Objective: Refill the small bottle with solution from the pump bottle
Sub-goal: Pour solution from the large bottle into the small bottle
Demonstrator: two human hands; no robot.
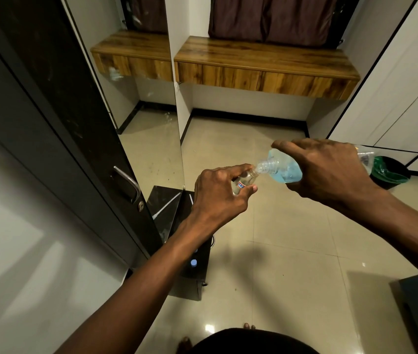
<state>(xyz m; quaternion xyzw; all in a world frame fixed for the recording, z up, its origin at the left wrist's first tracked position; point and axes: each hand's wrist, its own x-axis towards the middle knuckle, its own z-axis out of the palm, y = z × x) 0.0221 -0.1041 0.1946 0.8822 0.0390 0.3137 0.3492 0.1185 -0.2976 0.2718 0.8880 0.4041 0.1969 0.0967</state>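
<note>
Gripping the small bottle near the frame's centre, the left grip has fingers and thumb curled round its clear body, with the mouth tipped up to the right. Just right of centre, the right grip is wrapped over the pump bottle. That bottle lies tilted, its bare threaded neck meeting the small bottle's mouth, and blue liquid is pooled toward the neck. Both bottles are held in the air above the tiled floor. Below the left wrist stands a low black cabinet with a little pale cap on top. A wooden desk spans the top, and a green-lined bin sits at the right edge.
</note>
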